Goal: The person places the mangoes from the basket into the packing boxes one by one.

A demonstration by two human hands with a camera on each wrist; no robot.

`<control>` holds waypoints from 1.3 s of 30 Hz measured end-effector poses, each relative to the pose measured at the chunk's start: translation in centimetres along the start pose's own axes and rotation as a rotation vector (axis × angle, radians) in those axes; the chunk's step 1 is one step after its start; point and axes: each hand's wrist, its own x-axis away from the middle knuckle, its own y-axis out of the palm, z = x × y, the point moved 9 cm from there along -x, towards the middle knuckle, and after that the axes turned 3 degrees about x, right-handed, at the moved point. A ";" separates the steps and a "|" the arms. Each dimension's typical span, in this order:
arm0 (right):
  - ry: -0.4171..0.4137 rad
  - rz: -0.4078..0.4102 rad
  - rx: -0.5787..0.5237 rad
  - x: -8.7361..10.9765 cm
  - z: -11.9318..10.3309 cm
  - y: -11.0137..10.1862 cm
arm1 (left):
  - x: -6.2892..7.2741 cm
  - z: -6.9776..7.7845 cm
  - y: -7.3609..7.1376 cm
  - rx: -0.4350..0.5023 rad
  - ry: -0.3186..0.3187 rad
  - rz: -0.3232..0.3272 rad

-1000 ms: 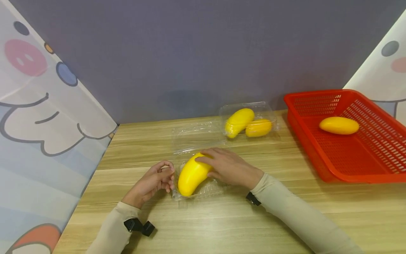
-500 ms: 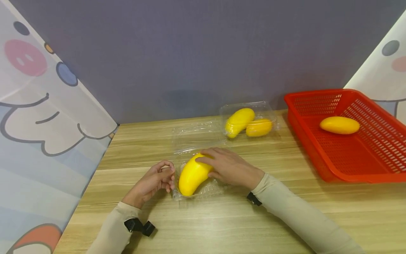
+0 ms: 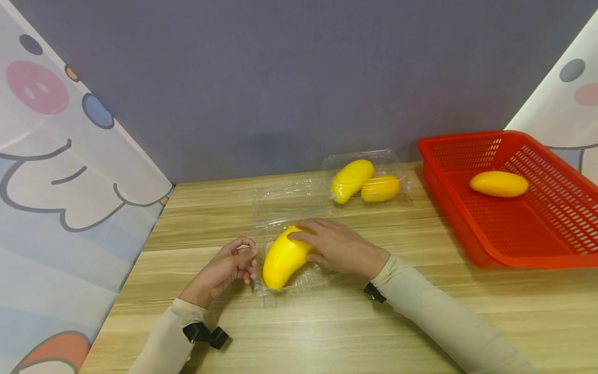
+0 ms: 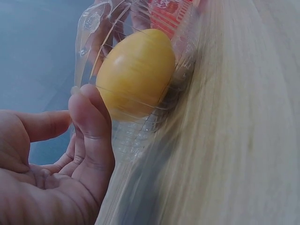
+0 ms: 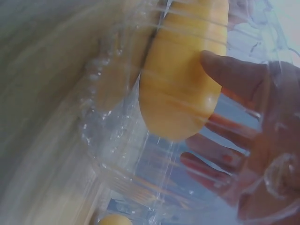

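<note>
Head view: yellow mango (image 3: 284, 259) is held inside the front half of the clear clamshell (image 3: 308, 280), lying slantwise; it is grasped by the right hand (image 3: 340, 246) at its far end. Clamshell's near-left edge is met by the curled fingers of the left hand (image 3: 230, 267). Lid (image 3: 294, 201) is folded back behind. Beside its right end, a second clear pack (image 3: 385, 160) with two mangoes is placed; it should not be nudged. Red basket (image 3: 467, 228), with one loose mango (image 3: 499, 184), is set well to the right

Left wrist view: rim appears pinched at the fingertips; it is best steadied lightly, thin plastic probably being easily bent

Right wrist view: mango is clasped between thumb and fingers; it should be lowered gently, with fingers withdrawn without the wall being caught
</note>
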 end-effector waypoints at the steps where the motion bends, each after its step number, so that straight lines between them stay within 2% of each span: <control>1: 0.002 -0.005 0.001 0.0 0.1 0.0 | 0.0 0.0 0.0 0.000 0.002 -0.001; 8: 0.030 -0.014 -0.012 0.3 0.9 -1.1 | 0.0 0.0 0.1 -0.004 -0.002 -0.004; 12: 0.076 0.030 -0.053 1.0 2.1 -3.2 | 0.1 0.0 0.0 -0.004 -0.006 -0.003; 15: 0.115 0.066 -0.045 1.7 3.4 -5.1 | 0.1 0.0 0.1 -0.005 -0.006 -0.001; 26: 0.220 0.226 0.011 5.2 7.4 -11.5 | 0.2 0.0 -0.1 -0.012 0.001 0.007; 31: 0.320 0.237 0.030 7.0 9.0 -13.0 | 0.2 0.0 0.0 -0.007 0.002 0.008; 34: 0.354 0.245 0.019 7.9 9.6 -13.9 | 0.2 -0.1 0.0 -0.004 0.001 0.007; 39: 0.425 0.300 0.014 10.2 11.0 -16.3 | 0.2 -0.1 0.0 -0.004 -0.003 0.013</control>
